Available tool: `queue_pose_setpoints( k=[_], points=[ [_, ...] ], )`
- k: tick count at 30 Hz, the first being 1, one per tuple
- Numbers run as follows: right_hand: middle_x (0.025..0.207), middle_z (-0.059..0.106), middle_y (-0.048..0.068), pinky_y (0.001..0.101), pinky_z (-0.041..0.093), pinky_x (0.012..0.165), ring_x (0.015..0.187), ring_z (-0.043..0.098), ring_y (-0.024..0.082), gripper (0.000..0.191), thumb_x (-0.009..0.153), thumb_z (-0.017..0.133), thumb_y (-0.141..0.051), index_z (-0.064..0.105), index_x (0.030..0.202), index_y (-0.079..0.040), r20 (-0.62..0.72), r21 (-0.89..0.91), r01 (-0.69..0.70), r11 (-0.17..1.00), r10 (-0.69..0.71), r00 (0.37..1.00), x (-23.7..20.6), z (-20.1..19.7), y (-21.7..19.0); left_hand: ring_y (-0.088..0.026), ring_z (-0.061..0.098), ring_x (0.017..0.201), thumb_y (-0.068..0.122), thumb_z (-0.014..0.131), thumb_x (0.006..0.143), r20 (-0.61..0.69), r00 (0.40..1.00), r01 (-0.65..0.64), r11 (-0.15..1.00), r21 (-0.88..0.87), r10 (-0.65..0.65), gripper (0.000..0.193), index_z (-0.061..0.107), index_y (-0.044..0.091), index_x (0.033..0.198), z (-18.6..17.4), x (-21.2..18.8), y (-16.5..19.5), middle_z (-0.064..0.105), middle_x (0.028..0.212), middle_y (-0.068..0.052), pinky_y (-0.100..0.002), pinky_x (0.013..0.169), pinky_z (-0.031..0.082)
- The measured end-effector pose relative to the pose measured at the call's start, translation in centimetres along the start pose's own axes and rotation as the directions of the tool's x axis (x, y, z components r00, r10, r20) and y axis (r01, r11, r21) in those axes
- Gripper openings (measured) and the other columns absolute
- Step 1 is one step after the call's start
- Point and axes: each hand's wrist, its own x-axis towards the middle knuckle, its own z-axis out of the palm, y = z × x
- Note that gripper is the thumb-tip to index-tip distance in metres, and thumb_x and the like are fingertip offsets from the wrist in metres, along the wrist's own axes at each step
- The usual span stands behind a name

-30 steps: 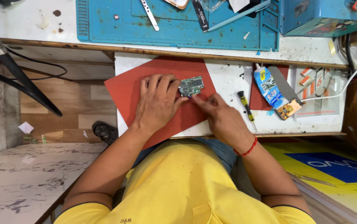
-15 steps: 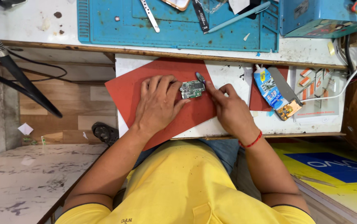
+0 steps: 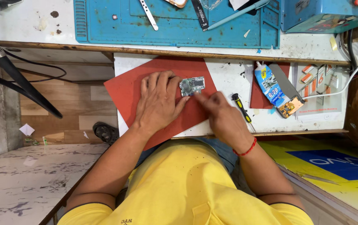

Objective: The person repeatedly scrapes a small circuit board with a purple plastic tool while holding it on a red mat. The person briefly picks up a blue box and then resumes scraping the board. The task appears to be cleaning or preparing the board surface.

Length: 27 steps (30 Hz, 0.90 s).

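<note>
Head view, listed near to far as I read it from my station.

Item one: yellow shirt [image 3: 187, 187], filling the bottom of frame, both forearms reaching up from it.

Item two: red wrist thread [image 3: 246, 148] on the right arm.

Item three: right hand [image 3: 222, 118], fingers [image 3: 199, 96] drawn together and pointing at the lower right edge of the board; it is blurred, so I cannot tell whether they pinch a tool or only touch.

Item four: left hand [image 3: 159, 102], laid palm-down on the mat, fingers spread flat, their tips touching the board's left edge and lower side. They press rather than grip.

Item five: board [image 3: 192, 86], a small green-grey circuit board, lying flat on the red mat [image 3: 124, 89] between the two hands. The mat sits tilted on the white table [image 3: 229, 75].

Item six: screwdriver [image 3: 241, 107], black and yellow, just right of the right hand.

Item seven: glue tube [image 3: 270, 87], blue and white, beside a second red sheet [image 3: 259, 98], with a small orange-edged part [image 3: 290, 109] at its lower end.

Item eight: blue mat [image 3: 174, 29] on the far surface, carrying tweezers [image 3: 149, 14] and a pale blue stick [image 3: 237, 12].

Item nine: blue box [image 3: 320, 14], far right corner.
</note>
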Motion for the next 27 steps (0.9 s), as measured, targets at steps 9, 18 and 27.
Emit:
queue_pose_setpoints(
  k=[9, 18, 27],
  points=[
    [0.11, 0.061, 0.015, 0.0498, 0.054, 0.063, 0.073, 0.065, 0.041, 0.063, 0.087, 0.055, 0.002, 0.057, 0.145, -0.022, -0.066, -0.01, -0.074, 0.997, 0.073, 0.995, -1.1, 0.9, 0.1, -0.034, 0.048, 0.12, 0.043, 0.081, 0.084, -0.006, 1.0, -0.021, 0.999, -0.027, 0.02, 0.053, 0.065, 0.004, 0.116, 0.0, -0.4, -0.2, 0.056, 0.125, -0.012, -0.053, 0.099, 0.036],
    [0.112, 0.059, 0.018, 0.0485, 0.054, 0.061, 0.071, 0.065, 0.04, 0.07, 0.087, 0.052, 0.006, 0.051, 0.152, -0.021, -0.053, -0.101, -0.081, 0.992, 0.076, 0.996, -0.4, 0.9, 0.0, -0.033, 0.05, 0.117, 0.043, 0.083, 0.082, -0.033, 0.999, -0.033, 0.998, -0.044, 0.031, 0.051, 0.067, 0.004, 0.111, -0.2, -0.3, -0.1, 0.057, 0.121, -0.011, -0.052, 0.097, 0.038],
    [0.109, 0.059, 0.019, 0.0506, 0.054, 0.062, 0.075, 0.065, 0.042, 0.071, 0.086, 0.05, 0.004, 0.046, 0.154, -0.014, 0.102, -0.047, -0.049, 0.998, 0.054, 0.993, -1.9, 1.0, 0.0, -0.031, 0.051, 0.116, 0.044, 0.082, 0.083, -0.059, 0.996, -0.066, 0.998, -0.002, 0.066, 0.053, 0.068, 0.004, 0.113, 0.1, -0.5, -0.3, 0.059, 0.121, -0.009, -0.051, 0.097, 0.039]
  ],
)
